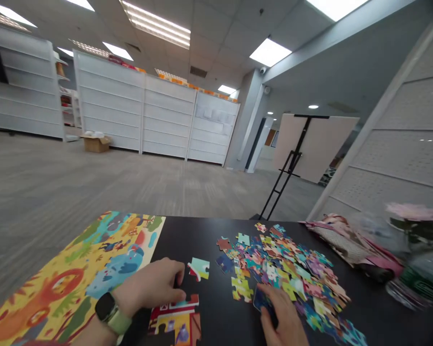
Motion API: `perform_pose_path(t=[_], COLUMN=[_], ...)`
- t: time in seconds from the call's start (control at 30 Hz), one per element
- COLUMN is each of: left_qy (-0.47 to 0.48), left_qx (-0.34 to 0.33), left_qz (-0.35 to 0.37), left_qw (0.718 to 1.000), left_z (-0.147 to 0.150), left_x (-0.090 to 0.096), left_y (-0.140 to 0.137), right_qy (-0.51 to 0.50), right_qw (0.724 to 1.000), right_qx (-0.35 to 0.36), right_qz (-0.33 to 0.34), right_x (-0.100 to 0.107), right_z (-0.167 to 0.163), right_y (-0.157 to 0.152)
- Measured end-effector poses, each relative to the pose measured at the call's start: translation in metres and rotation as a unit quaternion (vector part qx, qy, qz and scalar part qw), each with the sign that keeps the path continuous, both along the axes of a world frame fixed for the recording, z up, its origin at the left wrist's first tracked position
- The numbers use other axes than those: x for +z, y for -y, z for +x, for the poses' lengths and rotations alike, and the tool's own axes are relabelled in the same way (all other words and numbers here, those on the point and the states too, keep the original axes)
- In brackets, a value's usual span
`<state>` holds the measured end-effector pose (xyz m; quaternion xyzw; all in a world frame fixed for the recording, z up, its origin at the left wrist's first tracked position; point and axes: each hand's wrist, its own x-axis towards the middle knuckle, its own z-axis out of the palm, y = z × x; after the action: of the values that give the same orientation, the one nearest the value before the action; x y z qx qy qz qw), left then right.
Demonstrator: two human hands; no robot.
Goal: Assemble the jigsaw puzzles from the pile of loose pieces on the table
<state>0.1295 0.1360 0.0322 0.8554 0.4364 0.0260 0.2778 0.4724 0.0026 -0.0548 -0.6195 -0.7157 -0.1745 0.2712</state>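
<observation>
My left hand point(153, 284), a watch on its wrist, rests beside a joined patch of jigsaw pieces point(176, 321) in red and yellow. Its thumb reaches over the patch's top edge, with a gap between thumb and curled forefinger. Just beyond lies a loose pale green and white puzzle piece point(199, 268). My right hand point(283, 315) grips a dark blue puzzle piece point(260, 299) at the near left side of a heap of loose puzzle pieces point(292, 269); its fingers partly cover the piece. A yellow-green piece point(242, 288) lies left of that hand.
A colourful animal picture sheet point(119, 254) lies along the table's left side. To the right are a patterned pouch point(357, 242) and a plastic bottle with a green label point(418, 283). Beyond the black table point(216, 226) stand an easel point(292, 163), white shelving point(169, 115) and a cardboard box point(96, 143).
</observation>
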Motion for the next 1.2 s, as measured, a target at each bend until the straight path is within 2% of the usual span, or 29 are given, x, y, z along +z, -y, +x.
perform_pose_path(t=[0.13, 0.27, 0.3, 0.37, 0.47, 0.53, 0.63, 0.73, 0.83, 0.97, 1.07, 1.2], left_qy=[0.005, 0.009, 0.01, 0.013, 0.011, 0.007, 0.002, 0.001, 0.008, -0.003, -0.009, -0.018], left_qx=[-0.002, 0.005, 0.007, 0.011, 0.016, 0.018, 0.015, 0.014, 0.015, 0.024, 0.033, 0.04], left_qz=[-0.008, -0.011, -0.012, -0.015, -0.014, -0.006, -0.003, -0.007, -0.002, 0.005, 0.0, -0.024], left_qw=[1.0, 1.0, 1.0, 1.0, 1.0, 1.0, 1.0, 1.0, 1.0, 1.0, 0.999, 0.999], left_z=[0.002, 0.004, 0.004, 0.004, 0.004, 0.003, 0.004, 0.005, 0.004, 0.005, 0.005, 0.005], left_x=[-0.005, -0.009, -0.01, -0.013, -0.018, -0.019, -0.019, -0.019, -0.022, -0.021, -0.016, -0.012], left_y=[-0.001, -0.003, -0.003, -0.003, -0.004, -0.005, -0.004, -0.004, -0.005, -0.006, -0.005, -0.004], right_qy=[0.012, 0.006, 0.001, -0.015, -0.04, -0.053, -0.072, -0.093, -0.123, -0.143, -0.147, -0.159], right_qw=[0.998, 0.985, 0.985, 0.99, 0.993, 0.991, 0.99, 0.99, 0.984, 0.967, 0.955, 0.952], right_qx=[0.051, 0.126, 0.118, 0.058, -0.053, -0.093, -0.102, -0.06, 0.01, 0.064, 0.094, 0.119], right_qz=[-0.038, -0.114, -0.125, -0.129, -0.102, -0.077, -0.059, -0.085, -0.126, -0.201, -0.239, -0.234], right_x=[0.014, 0.025, 0.024, 0.017, -0.001, -0.013, -0.016, 0.004, 0.036, 0.064, 0.063, 0.053], right_z=[-0.016, -0.02, -0.019, -0.015, -0.004, 0.003, 0.004, -0.007, -0.022, -0.028, -0.024, -0.02], right_y=[0.0, 0.004, 0.005, 0.004, -0.001, -0.003, -0.004, -0.008, -0.032, -0.095, -0.135, -0.149])
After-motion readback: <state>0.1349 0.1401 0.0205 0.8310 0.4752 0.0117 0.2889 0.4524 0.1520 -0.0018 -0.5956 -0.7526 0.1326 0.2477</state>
